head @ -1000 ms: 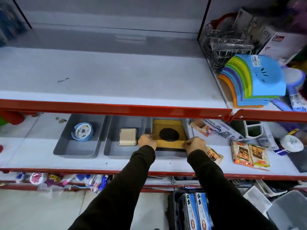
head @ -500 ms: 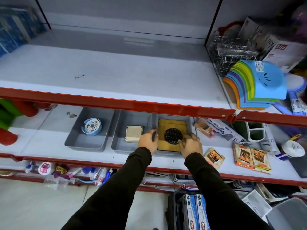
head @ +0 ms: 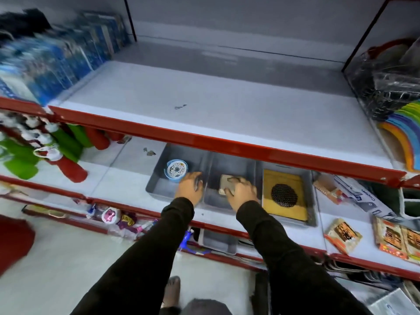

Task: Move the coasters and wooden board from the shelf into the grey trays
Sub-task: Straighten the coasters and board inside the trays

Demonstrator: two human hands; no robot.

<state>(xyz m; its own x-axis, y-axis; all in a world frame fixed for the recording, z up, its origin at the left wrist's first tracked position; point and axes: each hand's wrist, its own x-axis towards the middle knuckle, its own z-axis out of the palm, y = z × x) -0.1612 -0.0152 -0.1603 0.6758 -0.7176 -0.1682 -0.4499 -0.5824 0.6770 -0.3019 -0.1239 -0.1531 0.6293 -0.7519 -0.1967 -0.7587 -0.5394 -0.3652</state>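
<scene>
Shelf trays [head: 159, 189]: left hand [head: 189, 187] grips a rim, right hand [head: 241, 190] clamps the beige coaster [head: 225, 181]; labels blurred.

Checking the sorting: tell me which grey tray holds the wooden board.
The rightmost grey tray: the wooden board fills it. The others hold small coasters.
</scene>
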